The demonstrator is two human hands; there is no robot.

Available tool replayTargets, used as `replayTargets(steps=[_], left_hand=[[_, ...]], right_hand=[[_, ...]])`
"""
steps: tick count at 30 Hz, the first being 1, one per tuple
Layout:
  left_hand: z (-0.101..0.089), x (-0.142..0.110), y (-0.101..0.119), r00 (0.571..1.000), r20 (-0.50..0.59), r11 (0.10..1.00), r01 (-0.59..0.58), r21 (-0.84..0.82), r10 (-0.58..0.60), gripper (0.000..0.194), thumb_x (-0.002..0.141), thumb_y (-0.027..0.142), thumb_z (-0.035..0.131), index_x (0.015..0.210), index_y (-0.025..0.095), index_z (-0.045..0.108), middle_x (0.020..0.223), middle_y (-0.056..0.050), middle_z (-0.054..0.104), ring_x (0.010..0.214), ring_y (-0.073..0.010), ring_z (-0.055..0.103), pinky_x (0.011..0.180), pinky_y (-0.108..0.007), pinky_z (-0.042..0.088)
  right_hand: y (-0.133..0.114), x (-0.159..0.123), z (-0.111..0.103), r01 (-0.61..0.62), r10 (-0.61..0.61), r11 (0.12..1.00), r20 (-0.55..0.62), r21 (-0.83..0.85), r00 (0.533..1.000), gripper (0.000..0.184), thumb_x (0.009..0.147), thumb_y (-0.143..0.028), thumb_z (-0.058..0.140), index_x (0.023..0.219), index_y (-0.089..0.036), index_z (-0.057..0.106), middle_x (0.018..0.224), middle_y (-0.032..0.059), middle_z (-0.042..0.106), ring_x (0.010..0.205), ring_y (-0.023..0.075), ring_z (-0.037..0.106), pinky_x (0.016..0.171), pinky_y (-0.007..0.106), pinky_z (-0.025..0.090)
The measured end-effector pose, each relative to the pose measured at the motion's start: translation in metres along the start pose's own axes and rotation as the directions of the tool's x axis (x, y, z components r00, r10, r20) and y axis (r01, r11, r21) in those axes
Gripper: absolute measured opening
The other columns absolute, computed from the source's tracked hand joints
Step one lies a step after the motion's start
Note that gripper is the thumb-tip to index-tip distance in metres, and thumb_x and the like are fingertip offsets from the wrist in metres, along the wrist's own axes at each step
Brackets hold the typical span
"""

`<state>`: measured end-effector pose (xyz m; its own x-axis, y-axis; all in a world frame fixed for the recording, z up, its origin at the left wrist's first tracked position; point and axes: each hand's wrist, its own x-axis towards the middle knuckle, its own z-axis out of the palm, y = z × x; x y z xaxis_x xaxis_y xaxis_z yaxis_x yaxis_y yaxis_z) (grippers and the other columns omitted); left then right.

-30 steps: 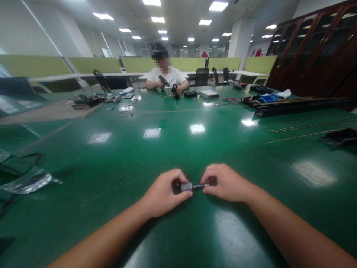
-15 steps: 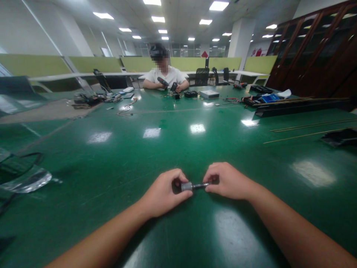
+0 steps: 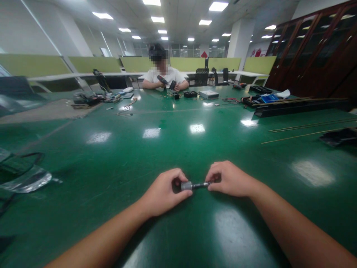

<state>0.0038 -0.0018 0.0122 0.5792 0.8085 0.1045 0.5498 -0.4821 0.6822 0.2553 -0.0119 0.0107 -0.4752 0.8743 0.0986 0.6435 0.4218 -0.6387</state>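
My left hand (image 3: 164, 191) is closed round a short grey metal cylinder (image 3: 186, 185), thumb in front and fingers curled behind. From the cylinder's right side sticks out a slim dark metal rod (image 3: 199, 185), lying roughly level. The rod's far end is pinched between the thumb and fingers of my right hand (image 3: 230, 179), which hide its tip. Both hands are low over the green table (image 3: 178, 149), near its front. The exact kind of this cylinder-and-rod piece is too small to make out.
Across the table a person (image 3: 164, 76) in a white top holds dark tools. Electronics parts (image 3: 89, 98) are heaped at the far left. At the right lie a long black channel (image 3: 298, 108), thin brass-coloured rods (image 3: 295, 138) and a blue item (image 3: 268, 98). A clear plastic object (image 3: 28, 181) stands left.
My right hand has shifted slightly right and up, showing a little more of the rod. My left hand and the cylinder have stayed almost in place.
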Motion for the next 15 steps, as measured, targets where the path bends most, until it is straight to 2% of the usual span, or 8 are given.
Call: replayTargets(steps=[10,15], left_hand=[[0.000,0.000,0.000,1.000,0.007,1.000,-0.002,-0.008,0.002,0.017,0.079,0.029,0.072,0.084,0.018,0.060,0.083,-0.001,0.065,0.076,-0.0174,0.059,0.069,-0.027,0.044],[0.000,-0.001,0.001,1.000,0.006,1.000,-0.004,-0.003,0.004,0.018,0.079,0.029,0.072,0.084,0.018,0.059,0.083,-0.001,0.064,0.076,-0.0175,0.059,0.069,-0.027,0.044]], right_hand=[[0.008,-0.007,-0.013,-0.088,0.088,0.996,0.009,-0.018,0.996,0.009,0.071,-0.019,0.075,0.080,-0.019,0.075,0.074,0.0002,0.067,0.067,0.0133,0.060,0.061,0.024,0.044],[0.006,-0.005,-0.010,-0.076,0.076,0.997,0.019,-0.033,0.997,0.009,0.071,-0.018,0.074,0.080,-0.019,0.076,0.075,0.0002,0.067,0.068,0.0133,0.060,0.062,0.024,0.043]])
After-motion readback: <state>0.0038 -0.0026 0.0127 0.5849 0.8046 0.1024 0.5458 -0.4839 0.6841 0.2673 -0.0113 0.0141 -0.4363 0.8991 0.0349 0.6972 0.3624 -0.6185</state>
